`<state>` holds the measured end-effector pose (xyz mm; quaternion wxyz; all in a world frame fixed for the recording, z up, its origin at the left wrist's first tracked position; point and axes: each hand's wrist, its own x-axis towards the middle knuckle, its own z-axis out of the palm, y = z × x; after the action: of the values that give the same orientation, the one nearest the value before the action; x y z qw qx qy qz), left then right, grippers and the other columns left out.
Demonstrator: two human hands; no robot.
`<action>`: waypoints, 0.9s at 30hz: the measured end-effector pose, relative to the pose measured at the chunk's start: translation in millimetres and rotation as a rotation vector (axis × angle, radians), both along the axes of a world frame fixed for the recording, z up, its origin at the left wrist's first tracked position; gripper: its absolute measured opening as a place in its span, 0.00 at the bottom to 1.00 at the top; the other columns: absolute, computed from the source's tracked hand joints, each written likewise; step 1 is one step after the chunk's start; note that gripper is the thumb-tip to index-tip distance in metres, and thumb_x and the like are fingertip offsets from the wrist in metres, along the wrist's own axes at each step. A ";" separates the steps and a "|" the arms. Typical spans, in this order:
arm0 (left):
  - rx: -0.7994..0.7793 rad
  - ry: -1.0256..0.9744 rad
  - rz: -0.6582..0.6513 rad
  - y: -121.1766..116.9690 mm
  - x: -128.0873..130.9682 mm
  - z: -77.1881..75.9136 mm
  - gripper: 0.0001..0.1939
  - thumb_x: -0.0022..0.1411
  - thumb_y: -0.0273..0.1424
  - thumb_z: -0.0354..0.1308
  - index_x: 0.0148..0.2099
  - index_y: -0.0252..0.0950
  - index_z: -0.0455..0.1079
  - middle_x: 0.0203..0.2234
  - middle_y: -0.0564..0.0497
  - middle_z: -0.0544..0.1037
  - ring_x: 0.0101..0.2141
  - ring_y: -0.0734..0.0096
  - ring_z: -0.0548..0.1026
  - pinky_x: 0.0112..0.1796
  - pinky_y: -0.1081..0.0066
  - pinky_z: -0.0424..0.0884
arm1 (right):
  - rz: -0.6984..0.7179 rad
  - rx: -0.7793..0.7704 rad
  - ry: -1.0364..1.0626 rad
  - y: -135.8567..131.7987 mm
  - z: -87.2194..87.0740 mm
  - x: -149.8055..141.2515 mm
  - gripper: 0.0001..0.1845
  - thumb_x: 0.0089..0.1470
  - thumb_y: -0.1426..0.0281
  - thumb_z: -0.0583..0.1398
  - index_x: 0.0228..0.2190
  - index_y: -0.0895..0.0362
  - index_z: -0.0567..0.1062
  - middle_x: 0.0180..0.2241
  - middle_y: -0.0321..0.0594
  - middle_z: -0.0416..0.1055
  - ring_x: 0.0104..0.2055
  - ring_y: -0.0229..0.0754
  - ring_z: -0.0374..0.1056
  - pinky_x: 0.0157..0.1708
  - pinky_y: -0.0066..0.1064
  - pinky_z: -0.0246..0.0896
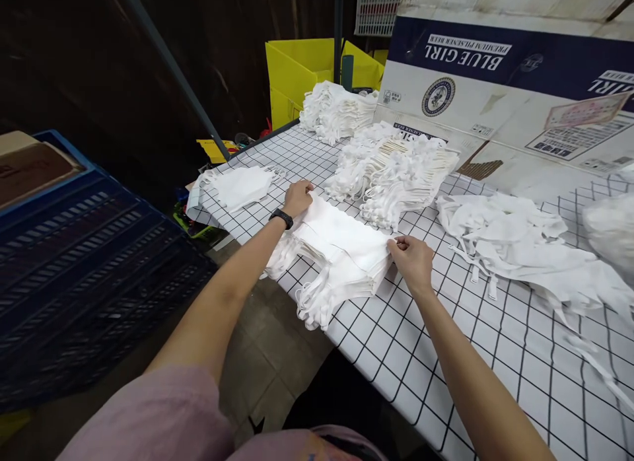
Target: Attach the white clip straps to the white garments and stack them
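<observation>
A thick stack of white face masks [341, 246] lies at the near edge of a table covered in white cloth with a black grid [446, 355]. My left hand [297, 197], with a black watch on the wrist, is closed on the stack's far left end. My right hand [413, 259] pinches the stack's right end. The ear loops hang over the table edge below the stack.
More mask piles sit behind [396, 174] and at the far corner [337, 111]; loose masks [520, 243] spread to the right, a few [238, 187] to the left. A Blue Girl cardboard box [495, 98] backs the table. A blue crate [84, 263] stands left, a yellow box [297, 71] behind.
</observation>
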<state>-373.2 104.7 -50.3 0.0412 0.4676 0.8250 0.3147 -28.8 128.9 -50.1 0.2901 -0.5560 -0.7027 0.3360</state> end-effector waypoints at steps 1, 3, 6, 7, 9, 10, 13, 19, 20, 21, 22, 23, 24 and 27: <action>-0.007 0.011 -0.005 -0.4 0.4 -0.6 0.18 0.48 0.17 0.55 0.39 0.36 0.77 0.34 0.45 0.81 0.41 0.56 0.77 0.45 0.62 0.71 | -0.007 -0.001 0.006 0.9 -0.9 -0.3 0.12 0.48 0.60 0.61 0.26 0.55 0.78 0.23 0.40 0.75 0.30 0.50 0.72 0.38 0.39 0.62; -0.021 0.029 -0.017 -1.0 1.7 -1.1 0.17 0.50 0.17 0.55 0.40 0.36 0.77 0.35 0.44 0.81 0.41 0.56 0.77 0.46 0.61 0.71 | -0.022 -0.008 0.025 2.8 -3.5 0.0 0.11 0.48 0.61 0.60 0.26 0.55 0.77 0.21 0.40 0.74 0.29 0.49 0.71 0.36 0.38 0.62; -0.043 0.052 -0.039 -1.7 4.8 1.0 0.17 0.54 0.18 0.55 0.43 0.34 0.77 0.36 0.44 0.81 0.41 0.56 0.77 0.47 0.61 0.70 | -0.034 -0.020 0.010 4.8 -7.3 1.9 0.10 0.48 0.61 0.60 0.26 0.55 0.77 0.21 0.40 0.73 0.29 0.49 0.70 0.36 0.38 0.61; -0.053 0.058 -0.047 -2.2 6.2 2.8 0.17 0.55 0.18 0.55 0.45 0.34 0.77 0.37 0.43 0.81 0.42 0.56 0.77 0.48 0.61 0.70 | -0.035 -0.026 -0.013 4.5 -7.8 2.8 0.11 0.48 0.61 0.60 0.28 0.55 0.77 0.22 0.40 0.74 0.31 0.49 0.70 0.37 0.38 0.62; -0.070 0.070 -0.057 -5.1 9.7 7.9 0.18 0.57 0.19 0.55 0.49 0.32 0.76 0.41 0.41 0.81 0.45 0.54 0.76 0.50 0.59 0.70 | -0.045 0.008 -0.065 0.9 -6.1 4.5 0.15 0.49 0.61 0.60 0.36 0.56 0.79 0.26 0.42 0.76 0.35 0.52 0.72 0.39 0.41 0.63; -0.071 0.082 -0.064 -8.1 12.1 11.0 0.19 0.58 0.20 0.55 0.51 0.32 0.76 0.45 0.40 0.80 0.48 0.53 0.76 0.52 0.58 0.70 | -0.051 0.066 -0.088 -2.7 -3.9 5.0 0.19 0.51 0.60 0.60 0.41 0.57 0.79 0.30 0.44 0.77 0.39 0.55 0.72 0.41 0.43 0.64; -0.035 0.162 -0.192 -24.8 23.1 19.7 0.20 0.66 0.28 0.55 0.59 0.34 0.73 0.58 0.39 0.75 0.60 0.51 0.69 0.62 0.55 0.63 | 0.031 0.341 -0.094 -20.9 7.3 1.4 0.26 0.59 0.57 0.57 0.53 0.58 0.76 0.49 0.54 0.76 0.55 0.60 0.67 0.51 0.51 0.65; -0.260 0.181 -0.651 -72.9 52.4 15.3 0.31 0.76 0.49 0.41 0.75 0.44 0.54 0.76 0.50 0.49 0.75 0.58 0.44 0.73 0.49 0.37 | 0.634 0.337 -0.199 -60.0 11.9 -34.6 0.34 0.73 0.55 0.41 0.71 0.56 0.59 0.74 0.48 0.49 0.77 0.53 0.43 0.72 0.54 0.43; -0.314 0.187 -0.663 -77.9 55.6 11.5 0.33 0.76 0.50 0.40 0.76 0.44 0.50 0.76 0.50 0.47 0.75 0.58 0.42 0.72 0.47 0.35 | 0.709 0.321 -0.265 -63.2 7.0 -40.3 0.35 0.73 0.54 0.41 0.72 0.57 0.57 0.75 0.47 0.45 0.77 0.52 0.40 0.73 0.55 0.39; -0.350 0.203 -0.660 -81.4 58.2 7.4 0.34 0.76 0.50 0.39 0.77 0.43 0.48 0.76 0.49 0.46 0.76 0.57 0.41 0.72 0.47 0.33 | 0.764 0.319 -0.332 -65.4 1.1 -44.4 0.36 0.73 0.54 0.40 0.72 0.58 0.55 0.75 0.47 0.43 0.77 0.52 0.39 0.73 0.55 0.37; -0.367 0.229 -0.651 -83.3 60.0 3.5 0.35 0.76 0.50 0.38 0.77 0.41 0.47 0.76 0.49 0.45 0.76 0.57 0.41 0.72 0.47 0.33 | 0.799 0.329 -0.395 -67.0 -5.1 -47.1 0.36 0.73 0.55 0.41 0.73 0.58 0.54 0.75 0.47 0.41 0.77 0.52 0.39 0.74 0.55 0.36; -0.371 0.259 -0.640 -84.1 61.3 0.0 0.35 0.76 0.50 0.38 0.77 0.40 0.46 0.76 0.48 0.45 0.75 0.57 0.41 0.72 0.47 0.33 | 0.817 0.347 -0.448 -68.0 -10.9 -48.2 0.36 0.73 0.55 0.41 0.73 0.59 0.53 0.76 0.47 0.40 0.77 0.52 0.40 0.74 0.54 0.36; -0.370 0.288 -0.630 -84.1 62.0 -2.6 0.36 0.76 0.51 0.38 0.77 0.40 0.46 0.76 0.48 0.44 0.75 0.57 0.42 0.72 0.47 0.32 | 0.820 0.370 -0.490 -68.7 -15.7 -48.2 0.36 0.73 0.56 0.42 0.73 0.59 0.52 0.76 0.47 0.38 0.77 0.51 0.40 0.74 0.53 0.36; -0.384 0.322 -0.626 -82.4 61.6 -4.5 0.37 0.76 0.52 0.36 0.78 0.40 0.44 0.76 0.48 0.43 0.75 0.59 0.42 0.72 0.48 0.34 | 0.794 0.431 -0.558 -69.6 -21.3 -45.4 0.35 0.73 0.57 0.41 0.74 0.58 0.50 0.76 0.44 0.36 0.77 0.49 0.41 0.74 0.53 0.36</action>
<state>-311.7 22.3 -54.7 0.0920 0.7235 0.6824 0.0496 -74.1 59.3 -71.4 0.0501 -0.2430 -0.9628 0.1072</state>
